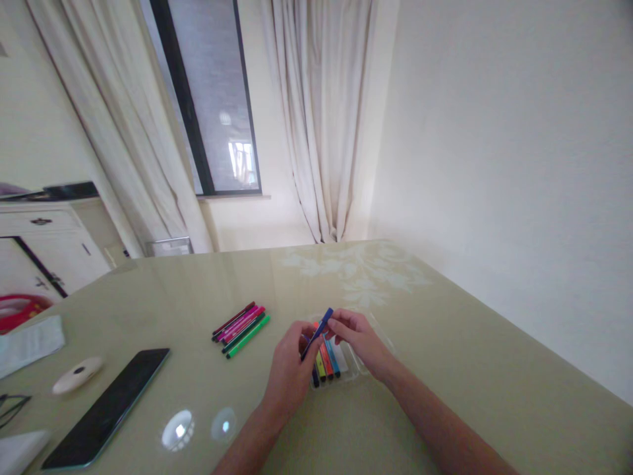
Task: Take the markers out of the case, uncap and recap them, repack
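Your left fingers [302,328] grasp the blue marker [324,322]; I can't tell whether your right fingers [347,317] do; a slack grip could drop it.

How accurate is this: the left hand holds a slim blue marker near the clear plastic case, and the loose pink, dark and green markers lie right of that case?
One error: the loose pink, dark and green markers lie left of the clear plastic case, as the head view shows. The left hand does hold the slim blue marker near it.
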A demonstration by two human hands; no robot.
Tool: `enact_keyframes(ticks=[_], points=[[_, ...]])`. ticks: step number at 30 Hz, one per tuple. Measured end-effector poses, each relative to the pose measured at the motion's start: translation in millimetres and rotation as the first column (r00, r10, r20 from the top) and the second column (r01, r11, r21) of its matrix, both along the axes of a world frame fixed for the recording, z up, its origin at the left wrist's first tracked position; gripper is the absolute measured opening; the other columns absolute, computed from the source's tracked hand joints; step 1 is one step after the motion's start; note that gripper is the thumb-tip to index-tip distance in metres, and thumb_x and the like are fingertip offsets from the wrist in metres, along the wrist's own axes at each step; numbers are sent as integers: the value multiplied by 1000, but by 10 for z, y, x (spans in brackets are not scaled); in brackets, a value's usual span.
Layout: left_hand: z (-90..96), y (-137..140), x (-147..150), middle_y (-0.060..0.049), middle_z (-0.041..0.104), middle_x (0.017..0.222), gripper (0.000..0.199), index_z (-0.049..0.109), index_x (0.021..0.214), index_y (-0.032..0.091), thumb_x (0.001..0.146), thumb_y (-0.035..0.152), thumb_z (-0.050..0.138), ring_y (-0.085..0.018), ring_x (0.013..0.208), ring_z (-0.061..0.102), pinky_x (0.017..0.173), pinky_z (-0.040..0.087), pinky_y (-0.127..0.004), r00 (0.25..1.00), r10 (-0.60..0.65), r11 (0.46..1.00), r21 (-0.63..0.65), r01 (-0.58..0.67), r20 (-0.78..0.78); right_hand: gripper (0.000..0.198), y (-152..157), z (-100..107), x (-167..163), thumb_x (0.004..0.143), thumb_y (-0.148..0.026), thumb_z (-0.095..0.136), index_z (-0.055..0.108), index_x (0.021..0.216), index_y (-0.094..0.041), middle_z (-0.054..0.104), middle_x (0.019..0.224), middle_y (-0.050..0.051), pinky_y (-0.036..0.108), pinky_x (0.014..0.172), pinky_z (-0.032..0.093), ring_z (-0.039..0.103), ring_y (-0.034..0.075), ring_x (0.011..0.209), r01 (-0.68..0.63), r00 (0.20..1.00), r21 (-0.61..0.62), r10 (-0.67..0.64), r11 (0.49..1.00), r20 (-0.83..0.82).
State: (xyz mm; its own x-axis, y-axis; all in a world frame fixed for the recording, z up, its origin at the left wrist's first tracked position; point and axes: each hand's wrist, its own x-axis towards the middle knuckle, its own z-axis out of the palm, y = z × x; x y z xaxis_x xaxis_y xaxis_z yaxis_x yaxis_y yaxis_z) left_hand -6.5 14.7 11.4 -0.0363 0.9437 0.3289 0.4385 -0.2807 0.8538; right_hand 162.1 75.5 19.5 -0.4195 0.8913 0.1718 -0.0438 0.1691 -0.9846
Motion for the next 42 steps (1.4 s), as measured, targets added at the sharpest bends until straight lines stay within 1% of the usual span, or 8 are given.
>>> enact_keyframes(ticks=[7,13,17,21,24,28,34,42], points=[[-59,27,11,-3,72,97,23,64,107,22,98,42,58,-19,84,67,75,53,-32,995,-18,1000,8,17,100,35,13,-48,5,84,-52,77,75,96,-19,74,88,3,28,69,46,66,18,80,-13,988,-91,-1,996,-151],[-92,34,38,-2,67,88,17,67,96,22,94,38,63,-18,77,62,71,52,-31,998,65,992,107,-64,-6,44,2,-100,-26,80,-53,81,76,109,-21,78,98,6,32,76,50,70,21,89,16,989,-156,-39,988,-143],[-149,19,53,-6,70,105,30,63,117,21,93,39,65,-21,90,67,82,56,-36,998,13,999,44,-10,-65,51,64,-84,42,80,-54,80,75,117,-20,78,95,7,33,77,51,70,21,86,116,983,-142,-134,983,-124],[-274,-2,22,-13,62,141,59,57,138,21,90,53,68,-33,131,56,114,42,-56,912,-72,993,59,105,-403,47,229,-53,294,79,-53,77,77,110,-18,76,84,5,30,67,49,65,18,71,298,954,-67,-299,952,-11],[-321,8,-18,-13,56,151,62,56,142,20,95,60,58,-33,140,49,122,33,-58,823,-123,984,37,172,-555,33,313,-88,416,79,-49,73,78,86,-17,72,71,3,27,59,46,61,16,62,241,954,-20,-233,970,190],[-266,38,-54,-12,55,153,59,57,143,19,97,56,57,-31,140,50,122,36,-55,775,-149,983,-9,182,-614,24,300,-202,297,79,-40,70,76,86,-18,72,68,2,27,56,47,65,17,61,196,933,0,-186,981,308],[-230,37,-61,-8,55,153,58,52,148,27,96,50,62,-30,142,49,119,41,-54,731,-186,973,-23,228,-657,16,174,-239,70,81,-30,72,71,93,-20,76,73,3,28,65,52,71,19,68,300,860,192,-352,935,369],[-240,-23,-33,-8,55,153,60,54,146,32,93,57,64,-32,141,48,120,37,-57,681,-142,958,74,278,-719,5,109,-212,2,84,-15,69,69,81,-20,72,79,2,27,71,46,64,17,73,231,668,448,-476,863,572]])
